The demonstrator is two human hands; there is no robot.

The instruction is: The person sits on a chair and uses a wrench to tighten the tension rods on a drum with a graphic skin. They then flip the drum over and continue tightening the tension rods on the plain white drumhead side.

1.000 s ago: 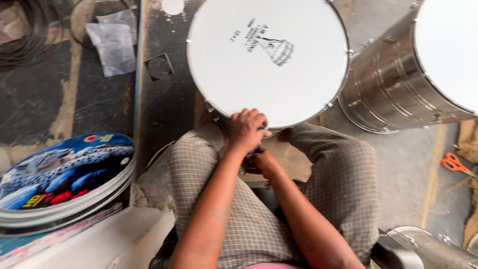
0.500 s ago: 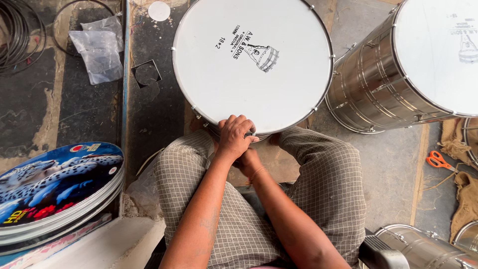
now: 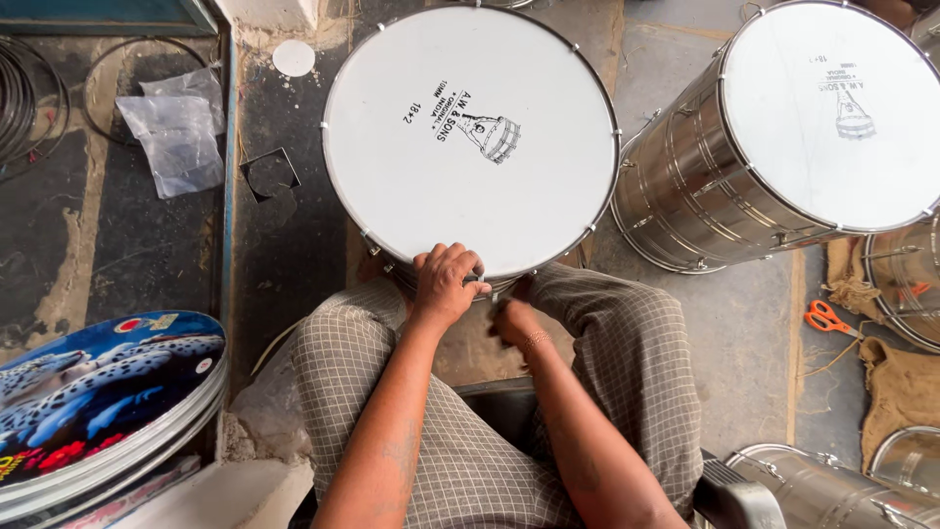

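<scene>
**White-Headed Steel Drum: Hands at the Near Rim**

White drumhead [image 3: 470, 137] faced up on a steel drum [image 3: 411, 276] that stood on the floor between the seated person's knees, directly ahead of the checked trousers [image 3: 627, 343]. The left hand [image 3: 446, 284] lay curled over the near edge of the hoop, fingers closed around something at the rim; what it held could not be told. The right hand [image 3: 514, 318] sat just below the rim against the shell, fingers bunched; its grip and contents could not be told either. Judged from this posture, the work in hand was fitting or tightening at a near-rim tension lug, which would call for steady pressure with the drum kept from turning.

To the right stood a second steel drum [image 3: 705, 196] with a white head, well apart from the hands. Orange-handled scissors [image 3: 827, 318] lay on the floor beside burlap sacking [image 3: 901, 387]. To the left rested a stack of printed drumheads [image 3: 98, 392]. A clear plastic bag [image 3: 181, 137] lay beyond; its contents could not be made out.
</scene>
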